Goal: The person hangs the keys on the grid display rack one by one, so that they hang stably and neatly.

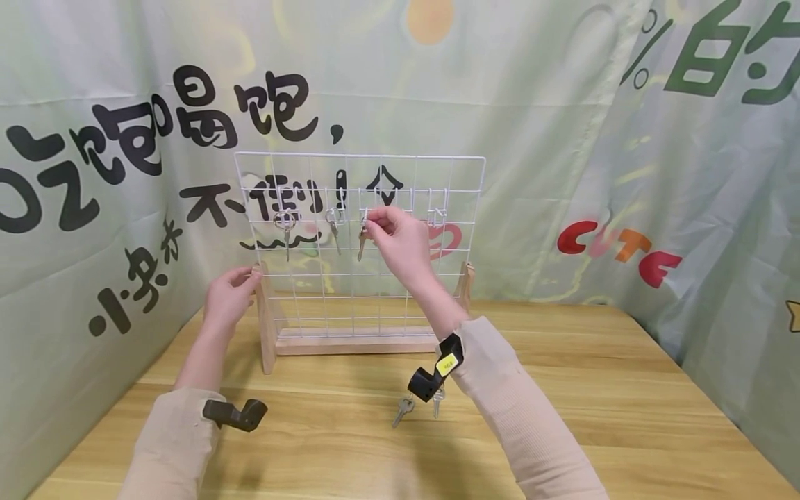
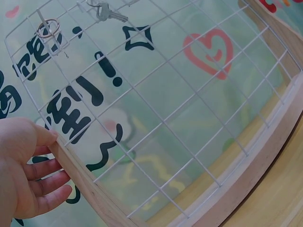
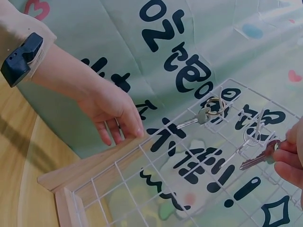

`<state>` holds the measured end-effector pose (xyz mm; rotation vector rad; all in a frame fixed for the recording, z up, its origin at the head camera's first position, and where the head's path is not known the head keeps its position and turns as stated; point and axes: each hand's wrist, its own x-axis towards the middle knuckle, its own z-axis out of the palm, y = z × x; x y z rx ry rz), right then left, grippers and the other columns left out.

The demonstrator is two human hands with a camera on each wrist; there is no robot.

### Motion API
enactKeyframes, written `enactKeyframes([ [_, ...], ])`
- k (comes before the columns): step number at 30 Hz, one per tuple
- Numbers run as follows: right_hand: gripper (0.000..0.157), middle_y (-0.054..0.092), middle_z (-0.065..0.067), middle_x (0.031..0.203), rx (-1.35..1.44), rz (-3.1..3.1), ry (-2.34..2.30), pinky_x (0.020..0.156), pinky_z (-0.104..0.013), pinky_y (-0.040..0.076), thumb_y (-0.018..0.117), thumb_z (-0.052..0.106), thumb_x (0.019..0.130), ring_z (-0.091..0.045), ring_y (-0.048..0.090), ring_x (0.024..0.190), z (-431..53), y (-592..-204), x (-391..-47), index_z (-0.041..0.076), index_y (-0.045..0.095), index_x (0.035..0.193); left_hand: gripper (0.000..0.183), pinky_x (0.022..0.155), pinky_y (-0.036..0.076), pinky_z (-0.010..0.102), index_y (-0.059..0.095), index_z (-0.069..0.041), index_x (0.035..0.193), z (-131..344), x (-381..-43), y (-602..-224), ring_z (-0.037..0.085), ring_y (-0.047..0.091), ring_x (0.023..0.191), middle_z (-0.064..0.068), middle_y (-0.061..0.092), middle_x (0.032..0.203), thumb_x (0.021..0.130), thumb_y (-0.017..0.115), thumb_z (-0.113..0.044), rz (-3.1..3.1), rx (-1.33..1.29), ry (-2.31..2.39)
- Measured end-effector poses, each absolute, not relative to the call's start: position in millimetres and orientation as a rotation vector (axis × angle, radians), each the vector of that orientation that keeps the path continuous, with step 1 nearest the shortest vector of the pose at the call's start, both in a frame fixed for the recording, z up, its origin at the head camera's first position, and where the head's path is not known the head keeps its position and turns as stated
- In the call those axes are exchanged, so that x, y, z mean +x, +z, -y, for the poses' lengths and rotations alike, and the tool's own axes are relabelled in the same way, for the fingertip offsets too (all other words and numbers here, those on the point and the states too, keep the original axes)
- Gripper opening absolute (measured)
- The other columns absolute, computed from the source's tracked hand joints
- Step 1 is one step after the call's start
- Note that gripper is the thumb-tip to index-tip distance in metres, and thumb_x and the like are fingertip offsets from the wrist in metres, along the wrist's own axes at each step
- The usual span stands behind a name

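Note:
A white wire grid (image 1: 359, 155) stands upright in a wooden stand (image 1: 356, 346) on the table. My right hand (image 1: 403, 243) pinches a key (image 3: 255, 158) at a hook in the grid's upper middle; the key points downward. To its left, a key on a ring (image 1: 287, 235) and another key (image 1: 335, 229) hang from hooks. My left hand (image 1: 230, 297) holds the top of the stand's left post (image 1: 267, 326) between thumb and forefinger, its other fingers loosely bent in the left wrist view.
Two keys, one on the left (image 1: 403, 410) and one on the right (image 1: 438, 403), lie on the wooden table (image 1: 562, 389) under my right forearm. More hooks (image 1: 437, 215) hang at the grid's right. A printed curtain (image 1: 525, 173) encloses the back and sides.

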<state>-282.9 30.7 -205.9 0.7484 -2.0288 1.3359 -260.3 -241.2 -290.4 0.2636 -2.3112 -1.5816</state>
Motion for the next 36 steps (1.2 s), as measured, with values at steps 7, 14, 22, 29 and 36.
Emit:
enactKeyframes([
  [7,0.011,0.067,-0.011,0.082,0.828,2.032,1.419,0.061,-0.023,0.054,0.064,0.005,0.087,-0.022,0.063,0.069,-37,-217,-281,-0.002,0.065,0.094,0.054,0.098,0.043,0.043,0.038,-0.001,0.139,241,-260,-289,0.033,0.043,0.121,0.020,0.042,0.138,0.097,0.046,-0.034,2.303,0.249,-1.594],
  [14,0.013,0.066,-0.013,0.081,0.835,2.087,1.553,0.063,-0.028,0.056,0.064,0.007,0.088,-0.020,0.063,0.070,-51,-240,-275,-0.003,0.064,0.096,0.055,0.099,0.043,0.042,0.037,-0.001,0.140,241,-262,-288,0.033,0.043,0.122,0.020,0.040,0.139,0.097,0.046,-0.034,2.304,0.247,-1.597],
  [22,0.016,0.065,-0.015,0.082,0.780,2.182,1.650,0.066,-0.038,0.057,0.063,0.009,0.088,-0.025,0.063,0.074,-73,-280,-270,-0.003,0.063,0.098,0.055,0.098,0.043,0.042,0.037,-0.001,0.140,242,-261,-289,0.034,0.043,0.123,0.020,0.039,0.140,0.097,0.045,-0.034,2.318,0.245,-1.578],
  [29,0.016,0.066,-0.014,0.083,0.638,2.238,1.759,0.062,-0.030,0.057,0.062,0.009,0.089,-0.023,0.065,0.073,-93,-313,-272,-0.004,0.062,0.099,0.054,0.099,0.042,0.042,0.036,-0.001,0.140,242,-259,-289,0.033,0.043,0.123,0.021,0.038,0.141,0.097,0.046,-0.033,2.308,0.251,-1.587],
  [36,0.019,0.066,-0.014,0.081,0.574,2.315,1.825,0.063,-0.038,0.057,0.061,0.007,0.089,-0.029,0.066,0.073,-110,-341,-274,-0.009,0.060,0.100,0.053,0.099,0.043,0.043,0.037,0.000,0.139,242,-259,-289,0.034,0.043,0.122,0.021,0.039,0.140,0.097,0.046,-0.032,2.311,0.242,-1.588],
])
